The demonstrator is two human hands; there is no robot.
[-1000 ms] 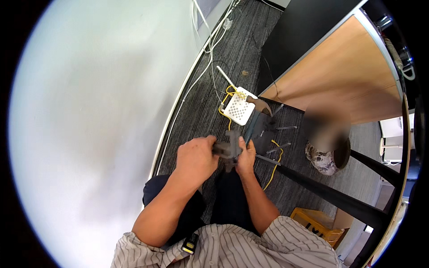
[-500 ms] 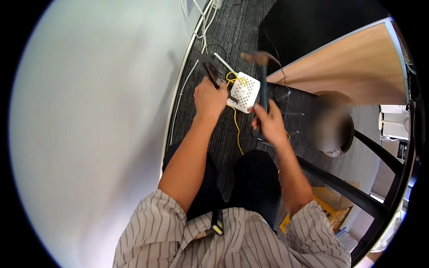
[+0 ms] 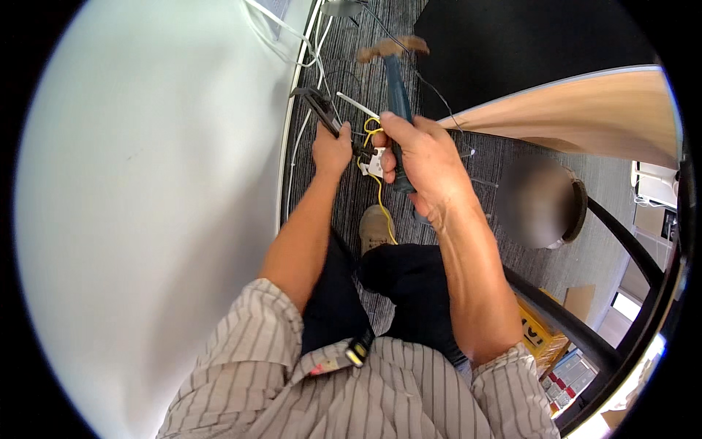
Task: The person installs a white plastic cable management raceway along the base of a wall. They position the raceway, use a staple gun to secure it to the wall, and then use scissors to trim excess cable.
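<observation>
My right hand (image 3: 415, 159) grips the dark blue handle of a hammer (image 3: 395, 80), whose rusty brown head points up and away from me. My left hand (image 3: 331, 150) is closed on black-handled pliers (image 3: 319, 107) that stick out toward the white wall. Between the two hands sits a small white box (image 3: 375, 162) with a yellow cable (image 3: 380, 197) running from it down toward my shoe. The box is partly hidden by my fingers.
A white wall (image 3: 146, 205) fills the left side, with white cables (image 3: 292, 44) along its base on the grey carpet (image 3: 344, 197). A wooden desk top (image 3: 585, 110) and black panel lie to the right. A yellow crate (image 3: 537, 333) stands at lower right behind a black bar.
Both hands rose toward the camera and closer together. The hammer is lifted higher in my right hand, and the white box is now mostly covered by my hands.
</observation>
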